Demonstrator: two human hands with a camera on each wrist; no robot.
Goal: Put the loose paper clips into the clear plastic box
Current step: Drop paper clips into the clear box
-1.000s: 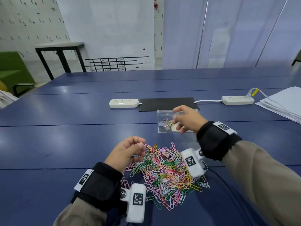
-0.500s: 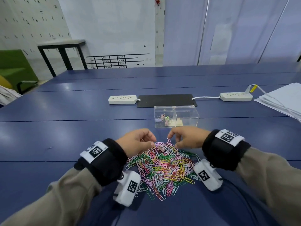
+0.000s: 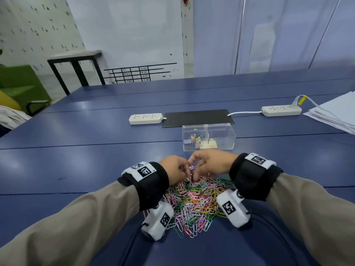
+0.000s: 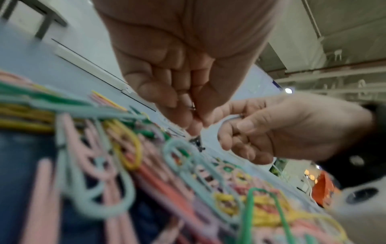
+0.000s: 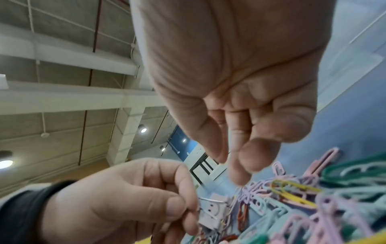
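Observation:
A pile of coloured paper clips (image 3: 194, 200) lies on the blue table (image 3: 76, 160) between my wrists. Beyond it stands the clear plastic box (image 3: 221, 135), two compartments, with a few small clips in the left one. Both hands meet at the pile's far edge. My left hand (image 3: 185, 170) pinches the wire handle of a small lilac binder clip (image 5: 213, 209), as the right wrist view shows. My right hand (image 3: 194, 166) has its fingers curled; in the left wrist view its thumb and forefinger (image 4: 236, 125) pinch a thin grey wire loop.
Two white power strips (image 3: 145, 118) (image 3: 281, 110) and a black mat (image 3: 197, 117) lie behind the box. A stack of white paper (image 3: 336, 116) sits at the far right. A green chair (image 3: 19, 85) and a black-legged side table (image 3: 75, 56) stand off left.
My right hand came back from the clear box to the pile. My left hand slid forward along the pile, and the two hands now meet at its far edge.

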